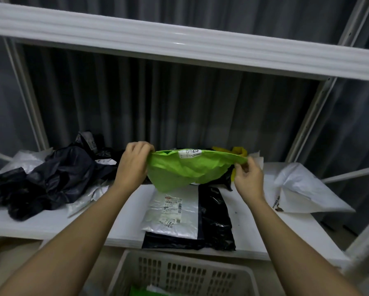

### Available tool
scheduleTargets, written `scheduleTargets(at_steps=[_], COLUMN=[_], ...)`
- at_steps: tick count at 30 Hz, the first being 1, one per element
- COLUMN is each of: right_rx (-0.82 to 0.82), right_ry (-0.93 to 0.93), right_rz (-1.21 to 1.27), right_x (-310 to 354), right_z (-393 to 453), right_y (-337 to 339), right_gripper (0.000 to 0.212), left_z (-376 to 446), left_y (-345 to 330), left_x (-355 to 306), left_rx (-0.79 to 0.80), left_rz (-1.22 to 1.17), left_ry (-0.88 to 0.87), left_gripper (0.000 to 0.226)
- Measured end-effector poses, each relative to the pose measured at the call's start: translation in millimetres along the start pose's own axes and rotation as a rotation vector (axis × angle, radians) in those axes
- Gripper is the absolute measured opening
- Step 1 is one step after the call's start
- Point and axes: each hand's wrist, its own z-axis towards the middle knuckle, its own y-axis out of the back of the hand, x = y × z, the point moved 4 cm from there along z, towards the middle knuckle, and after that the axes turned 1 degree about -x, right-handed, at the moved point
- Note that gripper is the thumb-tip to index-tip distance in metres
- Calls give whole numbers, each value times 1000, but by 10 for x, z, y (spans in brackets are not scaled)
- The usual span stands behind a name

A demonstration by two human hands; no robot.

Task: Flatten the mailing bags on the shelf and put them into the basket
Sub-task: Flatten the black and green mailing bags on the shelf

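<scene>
A: Head view. Status on hands?
B: Left hand (134, 162) grips the left top edge of the green mailing bag (185, 170), fingers curled over it. Right hand (246, 175) pinches the right top corner. Bag is stretched between them, held up above the shelf (51, 223), lower part sagging and wrinkled. White label (190, 153) on its top edge.
A: What's under it?
B: Silver mailing bag (175, 214) lying flat on a black bag (216, 223), both at the shelf front.
A: Rest of the shelf?
B: Crumpled dark bags (51, 178) piled at left, white bag (303, 189) at right, something yellow (239, 151) behind the green one.
A: Basket?
B: Basket (179, 272) sits below the shelf front; green material (141, 291) visible inside.
</scene>
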Motion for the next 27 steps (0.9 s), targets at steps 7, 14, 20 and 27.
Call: scheduleTargets(at_steps=[7,14,20,27], right_rx=[-94,179,1065,670], right_ry=[17,149,-279,-300], right_rz=[107,-203,-603,-366], right_x=[197,-317,-1268,-959], right_z=[104,-446,-1366,-928], right_y=[6,60,79,-169], right_gripper=[18,17,65,36], left_z=[206,-417,-1365,-1193], left_y=[77,-190,-678,-1135], left_x=[-29,-28,28,208], left_rx=[-103,89,582,645], left_rz=[-58,35,0,48], left_ry=[2,-131,-9,432], left_gripper=[31,20,33,29])
